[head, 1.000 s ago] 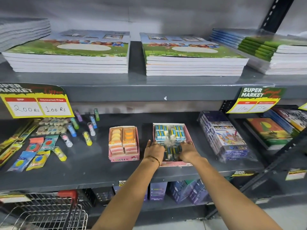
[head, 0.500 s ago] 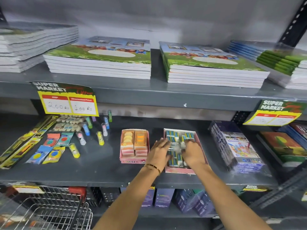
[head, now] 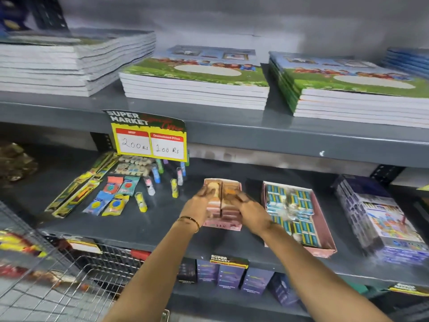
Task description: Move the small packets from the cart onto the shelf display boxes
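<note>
Pink cardboard display box (head: 222,225) of orange and peach packets sits on the grey metal shelf (head: 144,226), and both hands rest on its contents — the left hand (head: 197,205) on its left half, the right hand (head: 251,211) on its right. Whether the blurred fingers grip any packet, I cannot tell. Just right of the right hand lies a second pink box of small blue packets (head: 299,214). Below the left forearm stands the wire cart (head: 58,284).
</note>
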